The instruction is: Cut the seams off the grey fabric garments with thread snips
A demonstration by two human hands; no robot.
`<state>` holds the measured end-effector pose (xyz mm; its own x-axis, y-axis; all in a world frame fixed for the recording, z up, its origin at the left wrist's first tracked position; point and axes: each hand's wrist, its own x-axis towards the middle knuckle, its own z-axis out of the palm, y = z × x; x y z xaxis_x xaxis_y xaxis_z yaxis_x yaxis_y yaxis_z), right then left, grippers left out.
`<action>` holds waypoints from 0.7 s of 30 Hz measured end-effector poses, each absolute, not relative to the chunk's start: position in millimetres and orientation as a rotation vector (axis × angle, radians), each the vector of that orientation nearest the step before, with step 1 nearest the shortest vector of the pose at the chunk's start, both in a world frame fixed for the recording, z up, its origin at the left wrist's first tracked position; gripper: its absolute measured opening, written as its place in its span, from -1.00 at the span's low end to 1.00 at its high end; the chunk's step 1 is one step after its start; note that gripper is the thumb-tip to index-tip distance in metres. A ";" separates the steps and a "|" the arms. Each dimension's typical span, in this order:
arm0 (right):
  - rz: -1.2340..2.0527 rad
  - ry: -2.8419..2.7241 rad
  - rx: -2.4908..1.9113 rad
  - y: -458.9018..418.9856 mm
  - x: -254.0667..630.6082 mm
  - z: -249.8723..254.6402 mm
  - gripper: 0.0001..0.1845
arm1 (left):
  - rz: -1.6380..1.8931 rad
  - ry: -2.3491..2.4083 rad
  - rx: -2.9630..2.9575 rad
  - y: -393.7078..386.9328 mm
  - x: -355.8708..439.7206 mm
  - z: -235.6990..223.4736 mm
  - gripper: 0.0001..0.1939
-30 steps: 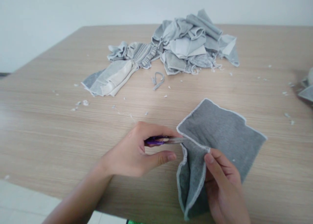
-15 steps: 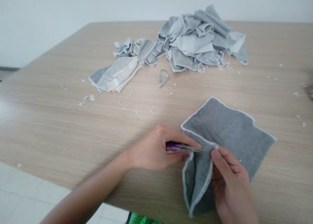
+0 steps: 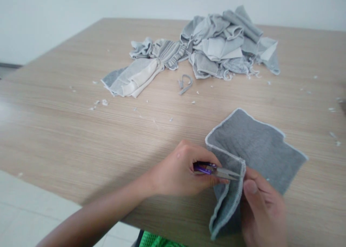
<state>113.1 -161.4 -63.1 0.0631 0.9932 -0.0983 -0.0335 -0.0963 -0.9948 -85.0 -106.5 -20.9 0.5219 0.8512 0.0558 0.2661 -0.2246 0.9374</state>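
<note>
My left hand (image 3: 186, 169) is closed round purple-handled thread snips (image 3: 207, 167), their metal blades pointing right at the white stitched edge of a grey cloth piece (image 3: 251, 135). Its thumb and fingers are also close to a fold of that cloth. My right hand (image 3: 263, 203) pinches the cloth at the edge, just right of the blade tips. Part of the cloth lies flat on the table, while the near part is raised and folded, its white overlocked seams curving down toward the table's front edge. The right fingers behind the cloth are partly hidden.
A heap of grey cloth pieces (image 3: 218, 49) lies at the back. Left of it are a striped piece (image 3: 169, 52) and a pale bundle (image 3: 132, 77). A grey strip (image 3: 186, 85) and scattered lint (image 3: 105, 102) lie on the wooden table (image 3: 67, 139).
The snips have moved right, their blades now reaching the seam beside my right fingers. The raised cloth corner has turned, and my right hand has shifted slightly right and down.
</note>
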 end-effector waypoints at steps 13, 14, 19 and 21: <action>1.196 -1.208 -1.207 -160.6 104.4 -48.0 -0.81 | 0.715 0.960 1.609 -112.8 -84.4 -15.7 -0.90; 1.202 -1.188 -1.215 -160.9 105.4 -49.9 -0.82 | 0.710 0.964 1.602 -112.7 -84.4 -15.0 -0.90; 1.322 -1.030 -1.236 -163.2 107.1 -55.2 -0.85 | 0.765 1.050 1.590 -109.8 -91.6 -8.0 -0.88; 1.375 -0.938 -1.244 -163.8 105.1 -53.1 -0.85 | 0.807 1.098 1.687 -108.4 -97.6 -3.8 -0.83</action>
<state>105.1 -163.8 -53.1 0.0472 0.9799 -0.1936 -0.1774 -0.1825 -0.9671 -97.6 -108.4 -3.8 0.3831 0.9231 0.0335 0.3080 -0.1618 0.9375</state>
